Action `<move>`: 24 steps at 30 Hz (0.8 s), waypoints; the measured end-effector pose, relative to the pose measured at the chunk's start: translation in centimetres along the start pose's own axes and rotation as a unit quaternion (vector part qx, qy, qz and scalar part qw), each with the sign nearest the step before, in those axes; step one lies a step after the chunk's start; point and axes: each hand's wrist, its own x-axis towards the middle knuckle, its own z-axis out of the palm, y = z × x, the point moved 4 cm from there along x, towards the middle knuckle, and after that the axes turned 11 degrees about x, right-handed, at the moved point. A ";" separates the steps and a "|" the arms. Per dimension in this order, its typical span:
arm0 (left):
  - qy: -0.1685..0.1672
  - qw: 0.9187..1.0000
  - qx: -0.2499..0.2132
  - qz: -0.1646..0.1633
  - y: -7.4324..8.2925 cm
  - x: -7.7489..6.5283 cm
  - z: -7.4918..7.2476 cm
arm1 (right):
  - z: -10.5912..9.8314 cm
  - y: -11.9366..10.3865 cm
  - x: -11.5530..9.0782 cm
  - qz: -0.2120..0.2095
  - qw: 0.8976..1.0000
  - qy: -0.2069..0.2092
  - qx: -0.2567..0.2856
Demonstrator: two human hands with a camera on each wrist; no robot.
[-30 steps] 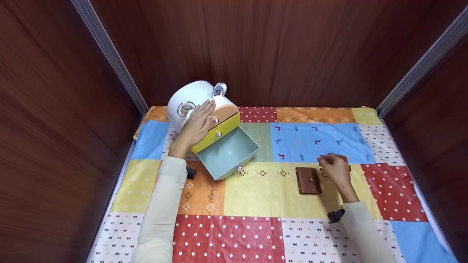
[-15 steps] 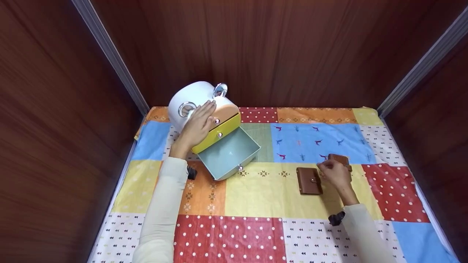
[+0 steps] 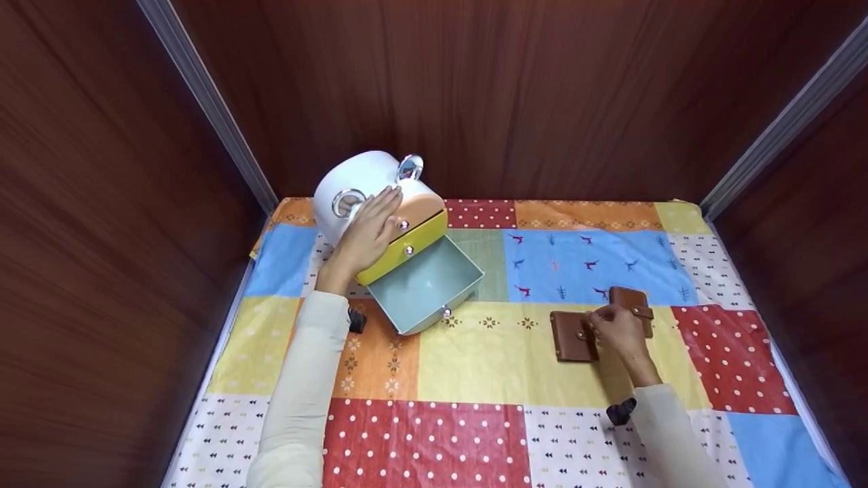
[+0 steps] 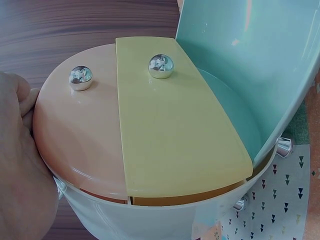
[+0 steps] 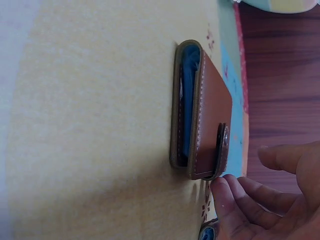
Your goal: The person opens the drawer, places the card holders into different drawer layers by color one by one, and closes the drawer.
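Observation:
My left hand [image 3: 369,234] rests with straight fingers on a small white drawer unit [image 3: 366,169]. Its orange drawer [image 4: 85,130] and yellow drawer [image 4: 170,130] are closed, each with a silver knob; the pale green drawer [image 3: 427,281] is pulled well out, nothing visible inside. On the right, my right hand [image 3: 622,333] is at the snap-strap side of a brown wallet [image 3: 571,337] lying flat. In the right wrist view, the fingertips [image 5: 222,192] are close to the wallet's strap end, with the thumb held apart; contact is unclear. A second brown wallet [image 3: 629,298] lies just beyond this hand.
A patchwork-patterned cloth [image 3: 488,366] covers the table. Dark wood panels [image 3: 542,102] enclose the back and both sides. Two silver rings [image 3: 410,167] stick out from the drawer unit's sides.
My right hand has drawn back from the far wallet, which it partly hid, and lowered toward the strap of the near wallet. My left hand stays on the drawer unit.

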 end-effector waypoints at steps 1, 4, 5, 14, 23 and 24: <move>0.001 1.000 0.001 0.000 0.0 0.0 0.0 | 0.0 0.0 0.0 0.003 1.000 -0.001 0.001; 0.003 1.000 0.002 0.002 0.0 0.0 0.0 | 0.1 0.1 -0.2 0.013 1.000 -0.007 -0.003; 0.003 1.000 0.002 0.002 0.0 0.0 0.0 | 0.2 0.2 -0.3 0.014 1.000 -0.008 -0.004; 0.016 1.000 0.006 0.016 -0.2 0.2 0.1 | 0.5 0.3 -0.7 0.006 1.000 -0.016 -0.014; 0.009 1.000 0.004 0.011 -0.1 0.0 0.1 | 1.0 0.4 -0.6 0.013 0.999 -0.023 -0.025; 0.009 1.000 0.003 0.010 -0.1 0.0 0.1 | 1.0 0.5 -0.6 0.015 0.999 -0.025 -0.025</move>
